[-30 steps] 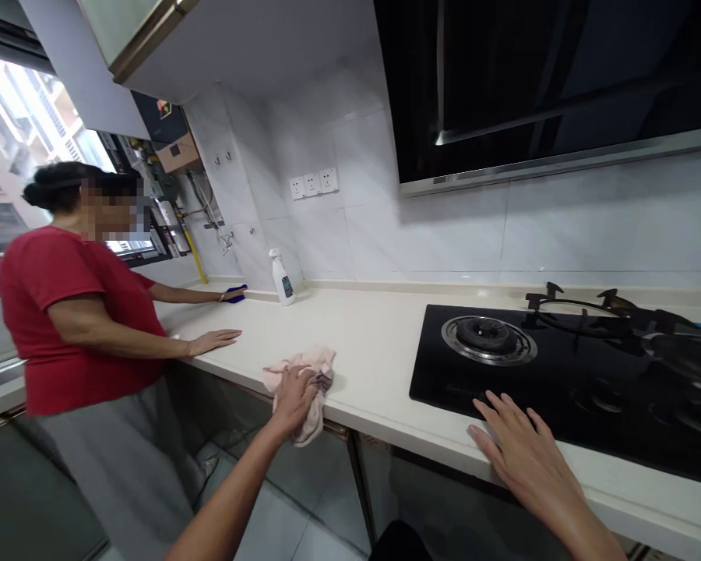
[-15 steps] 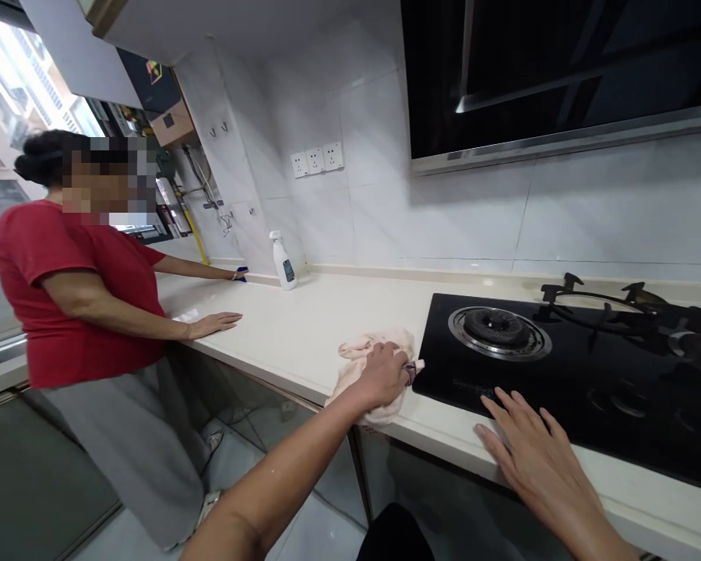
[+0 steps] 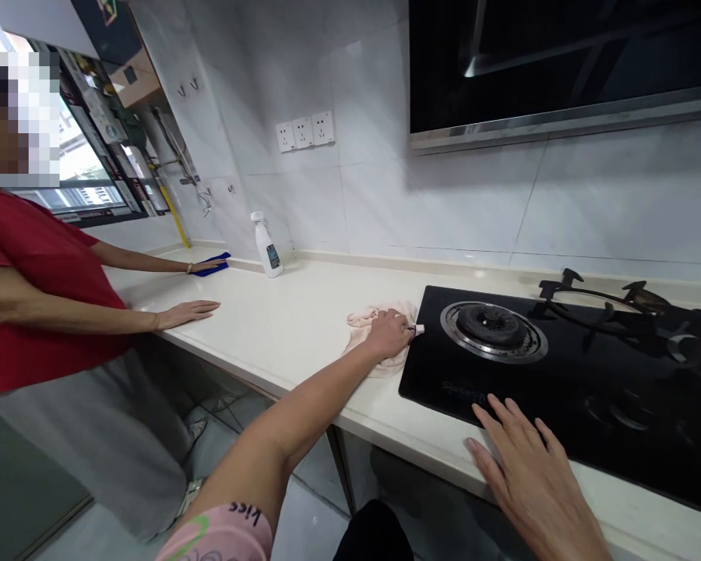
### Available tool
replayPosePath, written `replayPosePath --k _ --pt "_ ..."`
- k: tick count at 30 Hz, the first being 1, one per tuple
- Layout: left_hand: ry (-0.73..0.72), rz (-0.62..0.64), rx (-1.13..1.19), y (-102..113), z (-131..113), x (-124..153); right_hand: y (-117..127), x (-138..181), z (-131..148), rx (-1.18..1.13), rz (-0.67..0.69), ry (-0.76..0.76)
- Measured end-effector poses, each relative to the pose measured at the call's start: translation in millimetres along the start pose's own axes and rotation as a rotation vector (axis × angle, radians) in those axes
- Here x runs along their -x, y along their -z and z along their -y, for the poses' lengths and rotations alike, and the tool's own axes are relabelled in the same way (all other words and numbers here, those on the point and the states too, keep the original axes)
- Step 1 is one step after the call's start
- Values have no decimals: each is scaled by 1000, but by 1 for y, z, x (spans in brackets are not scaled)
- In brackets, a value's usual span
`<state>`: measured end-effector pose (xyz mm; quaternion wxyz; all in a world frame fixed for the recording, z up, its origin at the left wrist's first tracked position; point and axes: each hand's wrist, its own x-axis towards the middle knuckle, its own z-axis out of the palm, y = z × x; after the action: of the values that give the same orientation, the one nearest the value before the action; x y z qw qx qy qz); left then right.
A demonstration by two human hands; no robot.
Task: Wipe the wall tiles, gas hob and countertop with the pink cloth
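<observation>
My left hand [image 3: 390, 335] presses on a crumpled pale pink cloth [image 3: 362, 321] that lies on the white countertop [image 3: 304, 319], against the left edge of the black gas stove [image 3: 444, 382]. Its fingers are curled over the cloth beside the stove's side. My right hand [image 3: 529, 467] rests with fingers spread at the front edge of the stove and counter, holding nothing. Behind it is a round burner [image 3: 491, 323] with a metal ring and no pan support on it.
A white spray bottle [image 3: 266, 248] stands by the wall. To the left a person in a red shirt [image 3: 40, 288] leans on the counter, one hand on a blue cloth [image 3: 211, 266]. A black pan support [image 3: 604, 308] sits on the stove; a range hood [image 3: 561, 70] hangs above.
My left hand and the cloth have slid farther back along the stove's left edge. The co-worker's blue cloth shows more fully. My right hand has hardly moved.
</observation>
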<state>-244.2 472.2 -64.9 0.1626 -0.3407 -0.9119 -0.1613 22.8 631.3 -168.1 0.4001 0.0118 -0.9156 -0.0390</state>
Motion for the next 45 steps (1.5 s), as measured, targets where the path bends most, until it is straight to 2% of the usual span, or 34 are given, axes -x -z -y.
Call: replayPosePath --k 3,6,10,14,18,21,24,28,33,36,38,40,42,45 --pt "7 7 39 -3 6 -20 0 0 -1 7 15 15" --pt "15 5 68 -5 15 -37 -3 2 -5 21 -27 43" --pt "64 -3 72 -9 28 -60 -12 7 -17 57 -31 135" --pt "101 23 36 -11 36 -82 -23 13 -26 112 -10 159" --pt "92 64 -18 -8 42 -93 -24 14 -26 131 23 148" --pt "70 109 -61 -2 50 -89 -20 12 -23 128 45 138" --pt "80 154 -96 8 68 -76 -15 9 -20 131 57 132" --pt "172 186 -123 29 111 -44 -12 -2 -13 98 21 74" --pt "330 163 -138 64 171 16 -24 -17 0 27 22 55" --pt "396 135 -144 80 193 57 -31 -13 -1 45 35 112" --pt "423 118 -146 85 194 83 -34 -8 -6 39 69 150" --pt "426 104 -149 85 182 105 -35 -3 -10 31 98 167" --pt "388 96 -140 82 160 123 -37 0 -12 17 89 161" --pt "275 84 -72 73 109 136 -41 2 -12 -40 22 182"
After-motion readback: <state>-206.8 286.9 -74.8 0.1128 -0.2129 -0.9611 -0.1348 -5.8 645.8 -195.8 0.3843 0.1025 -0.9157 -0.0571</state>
